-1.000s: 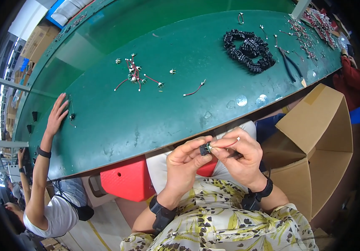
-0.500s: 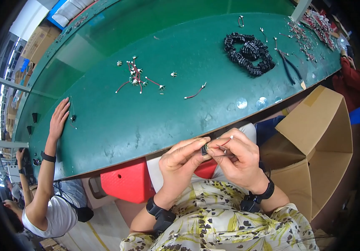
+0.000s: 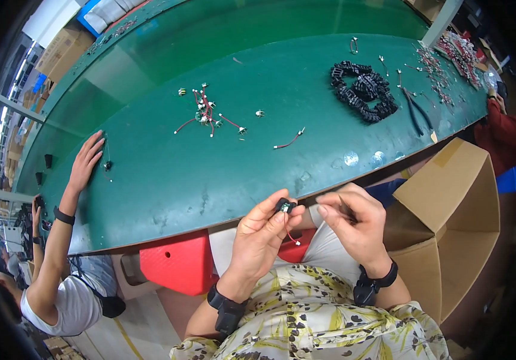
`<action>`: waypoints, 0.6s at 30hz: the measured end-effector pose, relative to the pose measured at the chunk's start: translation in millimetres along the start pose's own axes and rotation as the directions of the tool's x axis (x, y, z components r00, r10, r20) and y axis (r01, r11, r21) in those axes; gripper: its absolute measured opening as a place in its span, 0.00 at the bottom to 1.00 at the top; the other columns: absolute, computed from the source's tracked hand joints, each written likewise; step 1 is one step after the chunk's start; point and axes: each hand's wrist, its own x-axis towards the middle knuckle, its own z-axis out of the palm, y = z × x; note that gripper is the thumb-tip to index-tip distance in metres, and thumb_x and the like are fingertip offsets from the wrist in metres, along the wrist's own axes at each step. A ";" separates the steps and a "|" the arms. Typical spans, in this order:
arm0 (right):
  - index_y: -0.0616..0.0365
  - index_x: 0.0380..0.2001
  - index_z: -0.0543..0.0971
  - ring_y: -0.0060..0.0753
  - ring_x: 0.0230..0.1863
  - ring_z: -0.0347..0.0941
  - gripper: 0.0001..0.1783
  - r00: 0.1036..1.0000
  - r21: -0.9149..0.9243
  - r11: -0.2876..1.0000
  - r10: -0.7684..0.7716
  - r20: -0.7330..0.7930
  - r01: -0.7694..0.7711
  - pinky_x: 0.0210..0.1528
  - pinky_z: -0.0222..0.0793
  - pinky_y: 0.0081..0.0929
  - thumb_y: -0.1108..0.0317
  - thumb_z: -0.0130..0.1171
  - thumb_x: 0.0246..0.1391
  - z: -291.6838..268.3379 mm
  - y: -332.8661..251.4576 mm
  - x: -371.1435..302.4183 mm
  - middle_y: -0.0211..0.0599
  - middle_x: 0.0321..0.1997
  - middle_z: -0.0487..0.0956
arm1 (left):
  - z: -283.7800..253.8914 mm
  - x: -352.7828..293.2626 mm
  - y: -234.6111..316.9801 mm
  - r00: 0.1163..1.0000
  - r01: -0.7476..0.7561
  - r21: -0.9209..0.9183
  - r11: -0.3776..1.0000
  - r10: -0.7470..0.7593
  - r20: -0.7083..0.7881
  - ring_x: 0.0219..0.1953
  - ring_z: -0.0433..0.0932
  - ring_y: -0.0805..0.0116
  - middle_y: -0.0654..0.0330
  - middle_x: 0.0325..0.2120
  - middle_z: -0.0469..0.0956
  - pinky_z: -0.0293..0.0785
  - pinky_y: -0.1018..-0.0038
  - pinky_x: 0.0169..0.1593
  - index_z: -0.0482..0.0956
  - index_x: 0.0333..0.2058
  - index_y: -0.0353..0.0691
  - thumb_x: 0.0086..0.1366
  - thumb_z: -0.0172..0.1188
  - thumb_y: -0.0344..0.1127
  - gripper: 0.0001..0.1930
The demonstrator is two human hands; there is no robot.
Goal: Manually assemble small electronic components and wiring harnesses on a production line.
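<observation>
My left hand (image 3: 263,226) pinches a small black plastic housing (image 3: 281,203) between thumb and fingers. A little green circuit board (image 3: 285,207) shows in the housing. From it a short red wire (image 3: 289,231) hangs down, ending in a white connector (image 3: 297,243). Just to the right, my right hand (image 3: 357,223) is held apart from the part. Its thumb and index fingertips are slightly separated, with nothing visible between them. Both hands are in front of the green table's near edge.
On the green table (image 3: 222,174) lie a cluster of wired boards (image 3: 205,112), a loose wired piece (image 3: 289,138), a coil of black housings (image 3: 363,91) and pliers (image 3: 416,111). An open cardboard box (image 3: 447,198) stands right. A co-worker's hand (image 3: 86,161) rests at left.
My right hand has let go of the wire and drawn away to the right. The left hand has tilted the housing, so its board shows and the red wire hangs down.
</observation>
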 end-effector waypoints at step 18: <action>0.62 0.38 0.79 0.22 0.24 0.74 0.09 0.927 0.253 0.900 0.303 0.222 -0.355 0.25 0.68 0.20 0.75 0.63 0.52 2.0 -18.0 0.7 0.35 0.30 0.79 | 5.2 -9.3 3.9 1.000 0.020 0.238 0.971 -0.022 0.005 0.41 0.81 0.70 0.56 0.38 0.81 0.80 0.76 0.47 0.73 0.55 0.36 0.66 0.57 0.25 0.18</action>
